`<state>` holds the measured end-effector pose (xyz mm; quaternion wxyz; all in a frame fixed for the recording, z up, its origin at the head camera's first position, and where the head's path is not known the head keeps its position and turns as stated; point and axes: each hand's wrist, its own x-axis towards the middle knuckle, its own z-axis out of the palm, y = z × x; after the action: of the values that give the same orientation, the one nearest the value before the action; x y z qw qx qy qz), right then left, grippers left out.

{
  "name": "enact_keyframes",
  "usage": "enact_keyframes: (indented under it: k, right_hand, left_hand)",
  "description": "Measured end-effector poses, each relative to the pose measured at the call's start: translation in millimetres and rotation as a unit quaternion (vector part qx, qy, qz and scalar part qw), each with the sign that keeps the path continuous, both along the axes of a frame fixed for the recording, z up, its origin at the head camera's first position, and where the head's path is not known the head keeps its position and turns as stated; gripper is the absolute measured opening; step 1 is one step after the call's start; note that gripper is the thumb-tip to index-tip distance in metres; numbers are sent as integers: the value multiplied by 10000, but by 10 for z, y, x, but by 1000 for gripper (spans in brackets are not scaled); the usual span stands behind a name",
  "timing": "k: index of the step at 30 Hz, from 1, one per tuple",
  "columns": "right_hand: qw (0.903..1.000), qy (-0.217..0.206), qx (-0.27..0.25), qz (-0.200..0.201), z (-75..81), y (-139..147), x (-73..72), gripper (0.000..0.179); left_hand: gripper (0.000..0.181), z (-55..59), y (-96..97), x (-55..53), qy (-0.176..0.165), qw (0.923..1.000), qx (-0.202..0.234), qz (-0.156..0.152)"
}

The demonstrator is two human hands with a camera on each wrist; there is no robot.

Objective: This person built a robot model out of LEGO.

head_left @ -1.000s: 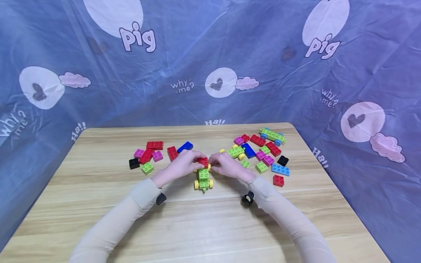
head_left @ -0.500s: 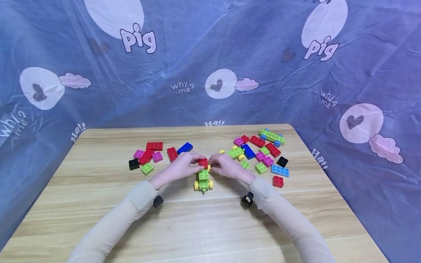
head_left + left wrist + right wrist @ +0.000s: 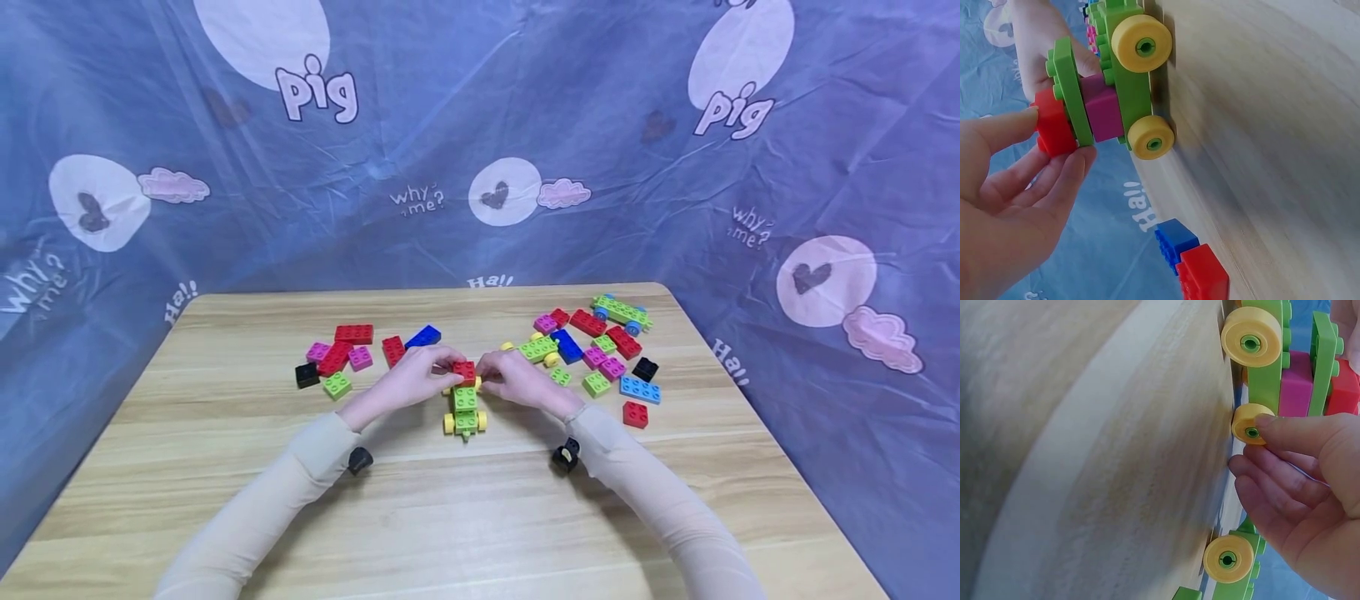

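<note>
A toy car [image 3: 466,423] with a lime green base and yellow wheels stands on the table between the hands. On it sits a magenta brick [image 3: 1101,107], topped by a thin green plate [image 3: 1074,100] that overhangs it. My left hand [image 3: 411,385] pinches a red brick [image 3: 1055,125] by thumb and fingers, with the brick against the plate's top. At the car's far end my right hand [image 3: 519,380] has its thumb on a yellow wheel [image 3: 1247,422], index finger curled behind it and the other fingers loosely bent below.
A second yellow-wheeled green car [image 3: 536,349] stands just beyond the right hand. Farther back right is a green car with blue wheels [image 3: 621,311]. Loose bricks lie around both, among them a light blue brick [image 3: 640,389]. More lie at left, including a black brick [image 3: 307,375].
Both hands keep nearly the same places on the car. The left hand's wrist has shifted slightly; the red brick stays at the top of the stack.
</note>
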<state>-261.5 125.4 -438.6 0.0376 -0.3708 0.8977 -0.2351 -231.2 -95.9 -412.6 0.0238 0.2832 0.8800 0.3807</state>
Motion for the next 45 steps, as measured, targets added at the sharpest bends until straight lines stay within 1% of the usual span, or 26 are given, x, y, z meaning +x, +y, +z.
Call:
enact_keyframes:
  k: [7,12,18,25,30,36,41,45]
  right_hand:
    - [10000,-27,20,-3,-5,0,-8,19]
    - [10000,23,21,9,-3,-4,-18,20]
    - [10000,24,68,-25,7,-5,-19,21]
    - [9999,-29,82,-55,11,-6,-9,20]
    - [10000,36,64,-44,6,-9,-14,20]
    - [10000,39,22,-19,5,-9,-8,20]
    - [10000,1,2,-39,-4,-11,-8,20]
    - [10000,-32,2,-76,-20,-14,-7,20]
  left_hand:
    - [26,-10,4,-16,-18,10000,-79,19]
    - [25,-13,1,-20,63,9999,-100,-14]
    - [25,14,6,-12,223,9997,-109,-86]
    - [23,55,37,-9,204,9990,-367,-149]
    - [23,76,44,-1,246,9988,-396,-123]
    - [25,68,35,17,103,9996,-257,-33]
    - [26,44,25,24,74,9999,-103,-50]
    - [29,3,16,30,-102,9999,-37,-36]
